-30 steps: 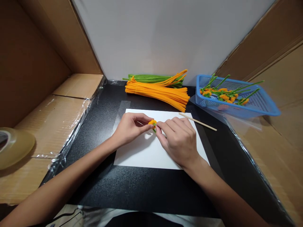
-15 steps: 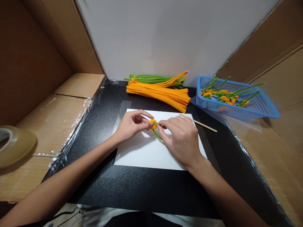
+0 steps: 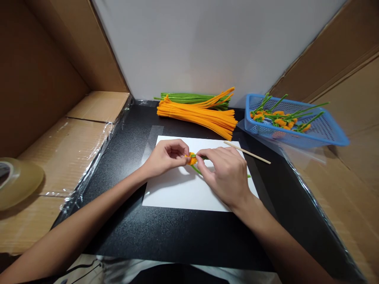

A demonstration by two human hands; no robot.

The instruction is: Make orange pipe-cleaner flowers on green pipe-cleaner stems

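Observation:
Over the white sheet of paper (image 3: pixel 177 189), my left hand (image 3: pixel 167 157) pinches the left side of a small orange pipe-cleaner flower (image 3: pixel 192 160). My right hand (image 3: pixel 225 169) is closed at the flower's right side, its thumb and forefinger gripping a green pipe cleaner (image 3: pixel 196 170) where it meets the orange. One length of the green runs down under my right hand, and a green tip shows beyond that hand's right side. My fingers hide part of the flower.
Behind the paper lie a bundle of orange pipe cleaners (image 3: pixel 198 116) and a green bundle (image 3: pixel 189 97). A blue basket (image 3: pixel 296 138) with several orange flowers stands at right. A wooden stick (image 3: pixel 251 154) crosses the paper's right edge. A tape roll (image 3: pixel 26 183) sits on cardboard at left.
My left fingers have closed in tighter on the flower, the forefinger now bent down to it. The flower has turned slightly, and a green tip has appeared right of my right hand.

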